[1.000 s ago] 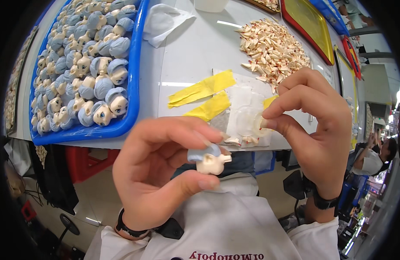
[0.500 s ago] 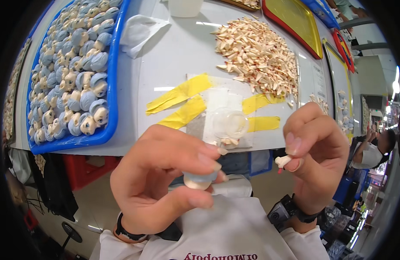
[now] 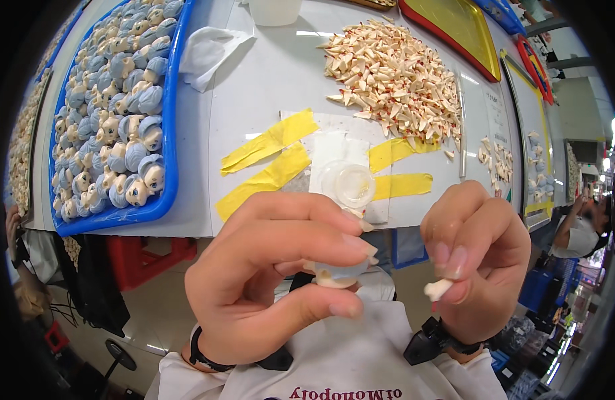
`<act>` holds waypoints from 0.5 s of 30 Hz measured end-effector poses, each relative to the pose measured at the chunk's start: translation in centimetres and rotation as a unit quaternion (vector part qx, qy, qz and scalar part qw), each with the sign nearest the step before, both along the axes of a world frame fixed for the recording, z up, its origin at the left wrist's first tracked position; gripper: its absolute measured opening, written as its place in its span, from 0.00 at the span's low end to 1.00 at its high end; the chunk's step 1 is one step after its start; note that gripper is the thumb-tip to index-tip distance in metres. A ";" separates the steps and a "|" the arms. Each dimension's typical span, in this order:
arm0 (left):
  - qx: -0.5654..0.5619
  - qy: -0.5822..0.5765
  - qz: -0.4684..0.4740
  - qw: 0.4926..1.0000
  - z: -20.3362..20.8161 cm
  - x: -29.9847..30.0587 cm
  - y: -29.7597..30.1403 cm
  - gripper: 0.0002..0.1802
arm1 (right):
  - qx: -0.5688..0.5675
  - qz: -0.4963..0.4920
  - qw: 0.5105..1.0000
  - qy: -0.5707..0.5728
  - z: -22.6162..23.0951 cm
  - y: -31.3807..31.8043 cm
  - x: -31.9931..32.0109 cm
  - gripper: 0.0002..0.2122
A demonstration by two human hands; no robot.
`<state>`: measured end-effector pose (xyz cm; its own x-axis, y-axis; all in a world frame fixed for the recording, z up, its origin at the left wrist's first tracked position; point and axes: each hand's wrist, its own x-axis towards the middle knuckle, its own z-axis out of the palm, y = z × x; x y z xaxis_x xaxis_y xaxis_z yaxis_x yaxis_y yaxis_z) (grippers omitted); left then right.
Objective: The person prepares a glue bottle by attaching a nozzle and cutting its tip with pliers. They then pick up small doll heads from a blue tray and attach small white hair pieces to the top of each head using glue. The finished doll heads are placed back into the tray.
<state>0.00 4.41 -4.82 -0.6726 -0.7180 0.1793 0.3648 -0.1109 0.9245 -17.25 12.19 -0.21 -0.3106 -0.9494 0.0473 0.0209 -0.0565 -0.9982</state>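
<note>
A small doll head [image 3: 339,275] with blue hair and a cream face is gripped between the thumb and fingers of my left hand [image 3: 267,267], which covers much of it. My right hand [image 3: 484,260] pinches a small cream-coloured part [image 3: 438,289] with a reddish tip, apart from the doll head. Both hands are raised in front of the table's near edge. Just beyond them a round clear plastic dish [image 3: 354,185] sits on white paper, between strips of yellow tape [image 3: 271,179].
At the left, a blue tray [image 3: 171,133] is filled with similar doll heads. A heap of small cream parts [image 3: 391,77] with red tips lies at the far right of centre. Behind stand a white cup [image 3: 274,10] and a yellow tray [image 3: 454,30]. A crumpled white sheet [image 3: 211,57] lies near the blue tray.
My left hand has shifted right with the doll head, closer to my right hand. My right hand has lowered slightly, and the small part is turned a little in its pinch.
</note>
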 end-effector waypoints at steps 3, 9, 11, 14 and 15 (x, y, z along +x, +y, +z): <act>-0.051 -0.026 0.001 0.998 0.1 -0.3 0.0 0.22 | -0.005 0.033 0.998 0.053 0.0 0.0 0.2 0.13; -0.025 -0.027 0.018 0.999 0.4 -0.4 0.2 0.23 | -0.008 0.083 0.992 0.099 0.4 0.1 0.3 0.11; -0.032 -0.020 0.034 0.999 0.5 -0.5 0.3 0.22 | 0.000 0.090 0.992 0.091 0.5 0.0 0.6 0.12; -0.086 -0.024 0.045 0.995 0.3 -0.3 0.2 0.20 | -0.008 0.098 0.988 0.120 0.0 -0.1 0.6 0.11; -0.101 -0.033 0.045 0.993 0.2 -0.3 0.1 0.20 | -0.015 0.101 0.984 0.143 -0.1 -0.2 0.5 0.11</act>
<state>-0.28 4.54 -4.65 -0.6228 -0.7291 0.2838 0.3024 0.1103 0.9468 -16.79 12.03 -0.32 -0.0852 -0.9873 0.1338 -0.2471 -0.1091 -0.9628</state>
